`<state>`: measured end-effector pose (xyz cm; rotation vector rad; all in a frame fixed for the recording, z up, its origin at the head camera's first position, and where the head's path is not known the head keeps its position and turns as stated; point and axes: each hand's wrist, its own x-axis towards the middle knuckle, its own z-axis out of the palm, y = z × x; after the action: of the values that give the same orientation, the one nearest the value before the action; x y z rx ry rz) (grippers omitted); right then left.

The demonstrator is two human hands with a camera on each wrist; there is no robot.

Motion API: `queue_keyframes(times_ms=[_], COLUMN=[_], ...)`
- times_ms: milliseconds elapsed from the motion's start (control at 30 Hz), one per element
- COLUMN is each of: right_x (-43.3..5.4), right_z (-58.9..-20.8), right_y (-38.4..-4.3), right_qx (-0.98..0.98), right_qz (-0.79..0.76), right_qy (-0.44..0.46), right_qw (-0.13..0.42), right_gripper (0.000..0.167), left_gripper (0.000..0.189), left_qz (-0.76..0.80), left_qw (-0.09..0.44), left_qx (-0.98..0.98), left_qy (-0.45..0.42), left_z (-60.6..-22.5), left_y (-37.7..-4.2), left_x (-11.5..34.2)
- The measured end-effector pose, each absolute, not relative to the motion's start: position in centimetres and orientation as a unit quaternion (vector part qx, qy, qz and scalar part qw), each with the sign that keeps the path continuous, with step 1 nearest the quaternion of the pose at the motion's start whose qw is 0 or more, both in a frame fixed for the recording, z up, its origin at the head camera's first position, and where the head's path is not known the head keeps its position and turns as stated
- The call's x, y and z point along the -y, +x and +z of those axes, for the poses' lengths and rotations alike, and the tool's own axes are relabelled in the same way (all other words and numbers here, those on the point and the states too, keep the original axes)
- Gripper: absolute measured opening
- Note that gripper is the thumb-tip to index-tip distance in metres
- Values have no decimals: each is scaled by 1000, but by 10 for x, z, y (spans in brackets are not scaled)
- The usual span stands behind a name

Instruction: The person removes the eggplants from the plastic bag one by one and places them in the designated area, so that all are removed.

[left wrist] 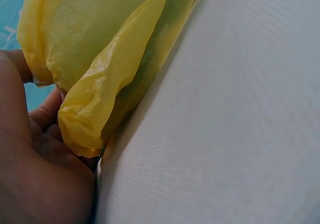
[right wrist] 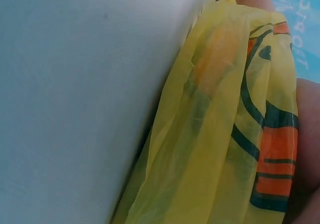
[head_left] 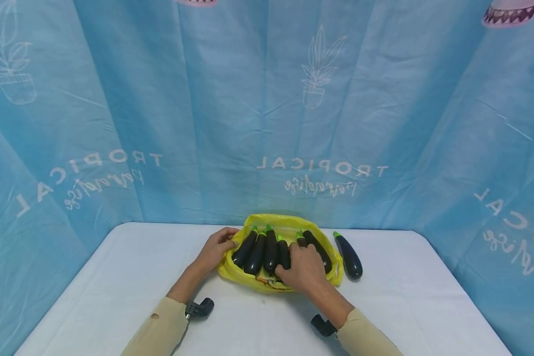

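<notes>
- The shiny, almost black eggplants with green stems (head_left: 270, 251) lie side by side in the thin yellow plastic bag (head_left: 244, 281) on the white cloth-covered counter (head_left: 124, 277).
- The left hand (head_left: 216, 249) touches the bag's left edge; I can't tell if it pinches. It should keep that side wide so the soft plastic can't flop in.
- The right hand (head_left: 307, 267) is inside, over one eggplant on the right. Its fingertips are hidden, so I can't tell if they clamp it. A fat-middle hold seems best, because smooth skin may slip.
- Go gently near the right edge: one more eggplant (head_left: 349, 257) lies just outside and might roll if bumped.
</notes>
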<state>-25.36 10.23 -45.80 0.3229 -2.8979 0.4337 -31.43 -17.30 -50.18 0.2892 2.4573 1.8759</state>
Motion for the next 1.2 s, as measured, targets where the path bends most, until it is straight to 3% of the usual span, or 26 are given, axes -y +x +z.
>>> queue_keyframes(times_ms=[467,1200], right_x=[-105,-117], right_z=[-455,-424], right_y=[-256,-250], right_qx=[972,944], right_qz=[204,317], right_qy=[80,70], right_qw=[87,59], right_gripper=[51,55], left_gripper=[40,41], left_qz=[603,601], left_qw=[16,15], left_qx=[-792,-794], left_qy=[92,91], left_z=[-500,-501], left_y=[-315,-314], left_x=[172,173])
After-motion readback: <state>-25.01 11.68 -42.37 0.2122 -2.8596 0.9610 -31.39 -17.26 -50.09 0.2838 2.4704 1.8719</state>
